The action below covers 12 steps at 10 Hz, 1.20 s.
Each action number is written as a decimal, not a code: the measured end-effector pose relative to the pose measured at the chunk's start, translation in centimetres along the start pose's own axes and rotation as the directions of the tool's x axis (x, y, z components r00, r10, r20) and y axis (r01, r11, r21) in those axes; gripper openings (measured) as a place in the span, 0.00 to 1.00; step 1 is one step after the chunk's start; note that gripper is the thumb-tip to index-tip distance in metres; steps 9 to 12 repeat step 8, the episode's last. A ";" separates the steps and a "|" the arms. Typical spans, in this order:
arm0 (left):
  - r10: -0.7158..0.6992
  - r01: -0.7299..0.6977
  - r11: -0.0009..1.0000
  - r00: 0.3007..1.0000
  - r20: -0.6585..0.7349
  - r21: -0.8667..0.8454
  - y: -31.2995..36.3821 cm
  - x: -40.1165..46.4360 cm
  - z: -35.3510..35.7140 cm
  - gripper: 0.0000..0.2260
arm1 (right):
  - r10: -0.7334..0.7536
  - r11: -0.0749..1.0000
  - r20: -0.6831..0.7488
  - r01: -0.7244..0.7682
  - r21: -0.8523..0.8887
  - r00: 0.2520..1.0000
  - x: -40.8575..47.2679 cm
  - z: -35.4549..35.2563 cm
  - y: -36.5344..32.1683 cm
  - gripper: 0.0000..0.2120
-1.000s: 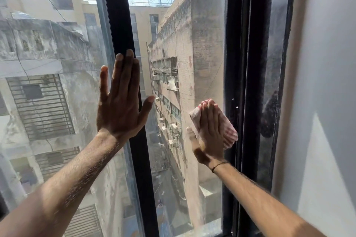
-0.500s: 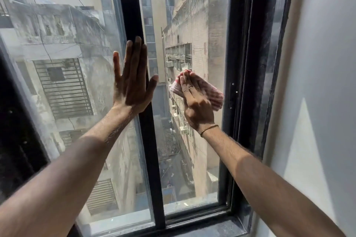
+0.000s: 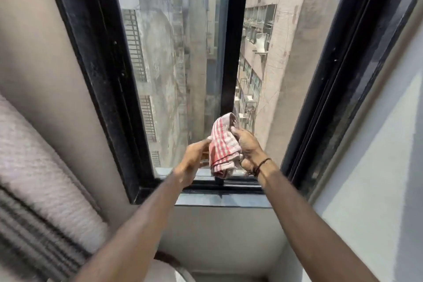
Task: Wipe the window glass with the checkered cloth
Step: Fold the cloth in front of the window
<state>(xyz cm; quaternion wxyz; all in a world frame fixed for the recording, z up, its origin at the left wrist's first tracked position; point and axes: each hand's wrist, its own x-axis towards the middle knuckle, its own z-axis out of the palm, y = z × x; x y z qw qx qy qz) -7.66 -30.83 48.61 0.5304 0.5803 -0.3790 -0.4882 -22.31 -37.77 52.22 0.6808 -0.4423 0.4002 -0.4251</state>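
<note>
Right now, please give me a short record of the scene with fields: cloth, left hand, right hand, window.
cloth: red and white checkered cloth, folded, held off the glass
left hand: left hand touches the cloth's left edge
right hand: right hand grips the cloth's right side
window: glass looks dusty; black frame around it

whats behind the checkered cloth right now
Behind the checkered cloth, held up between the left hand and right hand, are the lower end of the black centre bar and the window glass. The part of the bar and glass directly behind the cloth is hidden.
</note>
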 end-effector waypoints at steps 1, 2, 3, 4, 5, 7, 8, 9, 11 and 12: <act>-0.072 0.070 0.997 0.988 -0.140 -0.016 -5.0 -1.8 -2.5 0.08 | 0.126 0.992 0.010 -0.126 -0.026 0.992 -0.7 1.2 6.8 0.16; -0.228 0.254 0.966 0.918 -0.323 0.041 -14.4 -5.6 -6.6 0.03 | 0.379 0.904 -0.026 -0.377 -0.202 0.925 -3.1 1.8 18.8 0.10; -0.381 0.417 0.908 0.859 -0.341 0.035 -21.9 -8.7 -8.9 0.04 | 0.506 0.802 -0.055 -0.493 -0.337 0.861 -5.4 1.6 26.7 0.06; -0.543 0.599 0.801 0.743 -0.391 0.025 -33.2 -13.8 -11.2 0.10 | 0.612 0.637 -0.130 -0.583 -0.504 0.780 -9.0 0.7 38.3 0.10; -0.634 0.698 0.716 0.644 -0.428 -0.009 -39.7 -16.9 -12.2 0.05 | 0.662 0.536 -0.173 -0.622 -0.570 0.729 -11.5 0.1 45.7 0.13; -0.778 0.865 0.498 0.476 -0.409 0.060 -52.3 -21.6 -12.7 0.07 | 0.771 0.368 -0.262 -0.742 -0.561 0.580 -16.8 -2.3 58.8 0.21; -0.798 0.874 0.465 0.483 -0.361 0.142 -52.3 -21.6 -12.7 0.17 | 0.735 0.358 -0.314 -0.736 -0.575 0.602 -16.7 -2.8 59.4 0.21; -0.798 0.874 0.465 0.483 -0.361 0.142 -52.3 -21.6 -12.7 0.17 | 0.735 0.358 -0.314 -0.736 -0.575 0.602 -16.7 -2.8 59.4 0.21; -0.798 0.874 0.465 0.483 -0.361 0.142 -52.3 -21.6 -12.7 0.17 | 0.735 0.358 -0.314 -0.736 -0.575 0.602 -16.7 -2.8 59.4 0.21; -0.798 0.874 0.465 0.483 -0.361 0.142 -52.3 -21.6 -12.7 0.17 | 0.735 0.358 -0.314 -0.736 -0.575 0.602 -16.7 -2.8 59.4 0.21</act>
